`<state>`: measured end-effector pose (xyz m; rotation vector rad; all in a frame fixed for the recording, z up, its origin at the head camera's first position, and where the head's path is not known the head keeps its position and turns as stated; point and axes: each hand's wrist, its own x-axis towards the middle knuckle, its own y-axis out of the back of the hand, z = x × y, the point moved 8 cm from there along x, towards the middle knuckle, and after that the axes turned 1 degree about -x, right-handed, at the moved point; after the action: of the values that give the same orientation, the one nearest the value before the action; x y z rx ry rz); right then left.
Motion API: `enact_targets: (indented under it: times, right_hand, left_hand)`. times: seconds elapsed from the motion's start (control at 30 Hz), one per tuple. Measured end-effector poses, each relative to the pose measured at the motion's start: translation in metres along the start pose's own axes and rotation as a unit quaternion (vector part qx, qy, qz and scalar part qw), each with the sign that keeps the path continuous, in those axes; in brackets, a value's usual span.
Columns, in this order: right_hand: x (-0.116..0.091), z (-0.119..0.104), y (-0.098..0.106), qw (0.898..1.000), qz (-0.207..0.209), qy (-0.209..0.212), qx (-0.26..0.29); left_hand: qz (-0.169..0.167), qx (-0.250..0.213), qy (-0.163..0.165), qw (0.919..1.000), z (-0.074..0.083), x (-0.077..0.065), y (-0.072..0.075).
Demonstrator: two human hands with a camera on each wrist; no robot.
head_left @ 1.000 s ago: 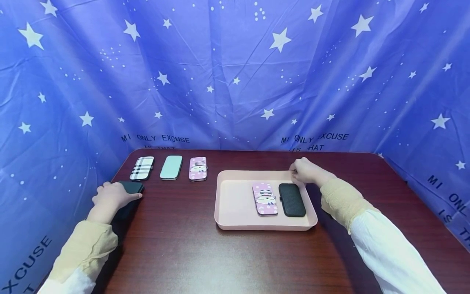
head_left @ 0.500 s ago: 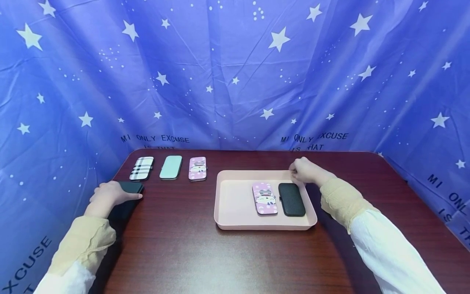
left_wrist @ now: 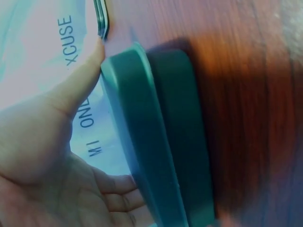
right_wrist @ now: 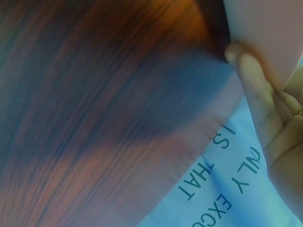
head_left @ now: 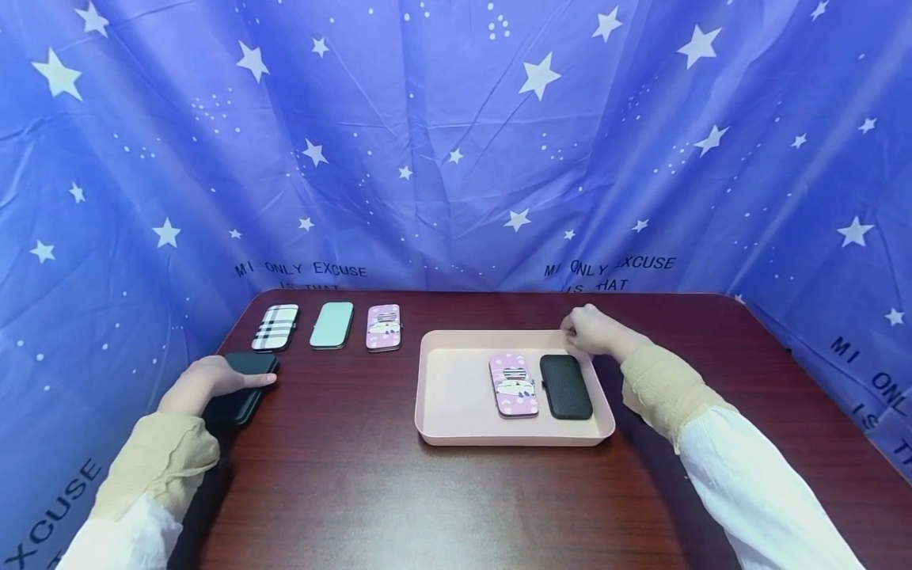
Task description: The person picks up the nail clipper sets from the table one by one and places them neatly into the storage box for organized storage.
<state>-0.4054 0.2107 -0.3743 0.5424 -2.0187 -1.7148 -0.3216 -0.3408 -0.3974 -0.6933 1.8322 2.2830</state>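
Note:
My left hand (head_left: 203, 380) grips a dark green flat rectangular case (head_left: 245, 396) at the table's left edge. In the left wrist view, its thumb is at one short end of the green case (left_wrist: 137, 109) and the other fingers are at the side. A second green layer shows under it; I cannot tell whether that is another case. My right hand (head_left: 594, 332) pinches the back right rim of a pale pink tray (head_left: 456, 439), also seen as a pink wall (right_wrist: 265, 33) in the right wrist view. Inside the tray lie a pink cartoon-print case (head_left: 513, 385) and a black textured case (head_left: 568, 388).
Along the table's back left lie a plaid case (head_left: 275, 327), a mint-green case (head_left: 332, 325) and another pink cartoon-print case (head_left: 384, 327). A blue star-patterned curtain (head_left: 427, 198) encloses the back and sides of the brown table (head_left: 399, 507).
My left hand has shifted slightly left and lower on the dark green case, so more of it shows. The right hand and tray stay almost still.

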Motion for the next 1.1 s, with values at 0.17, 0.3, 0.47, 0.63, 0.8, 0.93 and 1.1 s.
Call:
enact_targets:
  times: [0.17, 0.3, 0.47, 0.63, 0.8, 0.93, 1.1]
  right_hand:
    - [0.0, 0.001, -0.002, 1.0, -0.006, -0.007, 0.01]
    - [0.0, 0.001, -0.004, 1.0, -0.009, -0.008, 0.018]
    - [0.0, 0.001, -0.005, 1.0, -0.011, -0.013, 0.019]
    - [0.001, 0.0, -0.004, 1.0, -0.009, -0.011, 0.019]
    - [0.001, -0.001, -0.003, 1.0, -0.01, -0.013, 0.018]
    - [0.0, 0.0, -0.002, 1.0, -0.01, -0.013, 0.02]
    - [0.0, 0.002, -0.002, 1.0, -0.006, -0.008, 0.015]
  left_hand:
    - [0.009, -0.047, 0.022, 0.9986, -0.003, -0.001, -0.002]
    - [0.021, -0.104, 0.054, 0.9929, -0.005, -0.002, -0.004]
    - [0.031, -0.124, 0.055, 0.9903, -0.006, 0.0, -0.004]
    - [0.051, -0.123, 0.044, 0.9901, -0.013, 0.003, -0.001]
    - [0.061, -0.087, -0.002, 0.9944, -0.017, 0.003, 0.004]
    - [0.06, -0.074, -0.034, 0.9949, -0.019, 0.001, 0.006]
    - [0.058, -0.126, -0.05, 0.9891, -0.021, -0.001, 0.007]
